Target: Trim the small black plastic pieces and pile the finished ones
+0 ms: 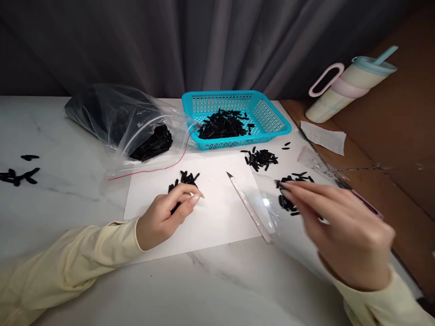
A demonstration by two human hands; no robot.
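Note:
My left hand (170,210) hovers over a white paper sheet (210,226), thumb and index finger pinched; whatever they hold, if anything, is too small to make out. Behind its knuckles lies a small heap of narrow black pieces (186,178), partly covered by the hand. Between thumb and fingers of my right hand (340,222) the tip of a black piece (278,184) shows. That hand is over another heap of black pieces (288,204) at the right. A pointed knife-like tool with a pale wrapped handle (249,206) lies slanted between the hands.
A blue basket (238,141) with black pieces stands at the back, beside a clear zip bag (115,122) of more pieces. One heap (261,158) lies before the basket; loose larger pieces (20,176) lie far left. A tumbler (353,86) and a paper slip (322,137) are at right.

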